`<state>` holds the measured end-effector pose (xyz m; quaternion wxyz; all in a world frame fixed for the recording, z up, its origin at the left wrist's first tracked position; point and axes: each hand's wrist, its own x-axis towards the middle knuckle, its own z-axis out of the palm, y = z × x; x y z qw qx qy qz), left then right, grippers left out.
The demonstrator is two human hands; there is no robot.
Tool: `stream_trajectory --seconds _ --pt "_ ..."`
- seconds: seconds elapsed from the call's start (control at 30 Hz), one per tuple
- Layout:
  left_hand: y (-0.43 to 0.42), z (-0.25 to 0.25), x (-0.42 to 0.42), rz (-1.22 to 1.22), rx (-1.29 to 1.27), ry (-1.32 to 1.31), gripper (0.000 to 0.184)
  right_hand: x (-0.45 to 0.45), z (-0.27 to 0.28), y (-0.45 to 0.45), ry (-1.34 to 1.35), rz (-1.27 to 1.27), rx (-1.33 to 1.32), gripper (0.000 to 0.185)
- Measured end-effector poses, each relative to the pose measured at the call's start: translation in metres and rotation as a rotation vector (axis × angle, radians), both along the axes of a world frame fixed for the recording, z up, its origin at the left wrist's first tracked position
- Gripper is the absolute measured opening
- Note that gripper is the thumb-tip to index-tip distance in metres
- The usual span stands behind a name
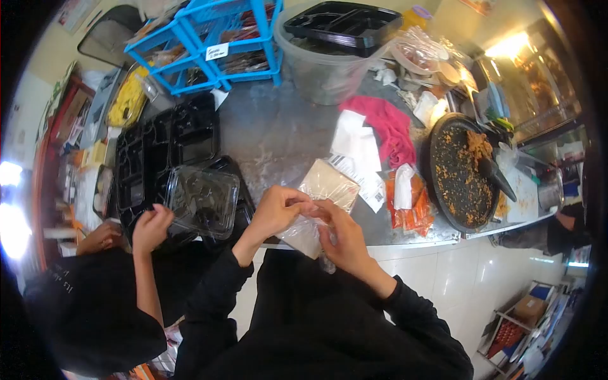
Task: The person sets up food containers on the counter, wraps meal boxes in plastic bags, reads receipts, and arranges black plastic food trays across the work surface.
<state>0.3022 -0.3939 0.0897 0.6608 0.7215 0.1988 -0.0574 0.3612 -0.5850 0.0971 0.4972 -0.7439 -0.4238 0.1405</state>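
Observation:
A flat tan packet (329,182) in clear plastic lies at the table's front edge, partly overhanging it. Above the packet, my left hand (277,214) is closed, thumb and fingers pinching thin clear plastic. Close beside it, my right hand (346,238) also has its fingertips pressed together on the plastic. The two sets of fingertips almost meet and hide part of the packet. Just behind the packet are white paper slips (356,140) and a pink cloth (386,123). To the right lie clear bags of orange-red contents (420,206).
Black compartment trays (147,161) and a clear lid (204,196) stand left, near a co-worker's hand (152,229). Behind are blue baskets (209,41) and a plastic tub (326,79) topped by a black tray (345,25). A stone mortar (453,180) with a pestle (497,180) sits right.

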Motion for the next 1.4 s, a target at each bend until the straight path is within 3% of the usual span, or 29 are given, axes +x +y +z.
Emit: stream_trajectory --seconds 0.07,0.17,0.27,0.37,0.43,0.5,0.6,0.7,0.8,0.83,0.9,0.97,1.03,1.1,1.23,1.3,1.33,1.4 --pt "-0.006 0.001 0.003 0.041 0.203 -0.035 0.011 0.006 0.003 0.001 -0.071 0.058 -0.024 0.055" --pt "-0.001 -0.003 0.001 0.226 -0.29 0.054 0.013 0.004 -0.004 -0.001 -0.314 0.168 -0.222 0.062" --pt "-0.001 -0.001 -0.018 0.276 -0.37 0.171 0.012 0.015 -0.029 -0.01 -0.758 0.292 -0.156 0.056" --pt "0.001 -0.002 -0.033 0.307 -0.493 0.08 0.012 0.031 -0.035 -0.021 -0.675 0.338 0.123 0.045" --pt "0.001 0.01 -0.033 0.369 -0.479 0.007 0.013 0.046 -0.084 -0.04 -0.576 -0.037 0.341 0.038" --pt "-0.001 0.018 -0.034 0.306 -0.321 -0.042 0.011 0.065 -0.073 -0.047 -0.461 -0.391 0.023 0.032" --pt "-0.006 0.021 -0.034 0.231 -0.183 -0.125 0.014 0.084 -0.106 -0.061 -0.736 -0.288 -0.291 0.032" --pt "-0.016 0.029 -0.026 0.28 -0.148 -0.21 0.019 0.097 -0.123 -0.059 -0.734 -0.193 -0.452 0.035" --pt "-0.01 0.038 -0.024 0.336 -0.021 -0.28 0.023 0.115 -0.133 -0.066 -0.523 -0.201 -0.41 0.039" --pt "-0.008 0.045 -0.024 0.366 -0.013 -0.302 0.024 0.118 -0.114 -0.065 -0.466 -0.253 -0.235 0.035" --pt "-0.001 0.055 -0.028 0.428 -0.051 -0.334 0.029 0.115 -0.059 -0.058 -0.001 -0.407 -0.069 0.028" --pt "0.007 0.055 -0.028 0.404 -0.168 -0.424 0.043 0.117 0.01 -0.037 -0.032 -0.398 0.094 0.029" --pt "0.01 0.062 -0.021 0.296 -0.405 -0.526 0.05 0.103 0.08 -0.005 -0.201 -0.261 0.026 0.031" --pt "0.013 0.065 -0.011 0.291 -0.503 -0.629 0.056 0.08 0.119 0.044 -0.45 0.054 0.084 0.032" --pt "0.032 0.08 -0.026 0.621 -0.735 -0.712 0.049 0.013 0.13 0.136 -0.518 0.444 -0.134 0.026" --pt "0.07 0.071 -0.062 0.744 -0.923 -0.788 0.045 -0.001 0.129 0.186 -0.428 0.671 -0.018 0.023" --pt "0.091 0.053 -0.082 0.889 -0.841 -0.762 0.044 -0.004 0.13 0.215 -0.375 0.781 0.039 0.022" --pt "0.125 0.042 -0.124 1.077 -0.738 -0.757 0.042 -0.002 0.13 0.298 -0.093 0.706 0.081 0.02"
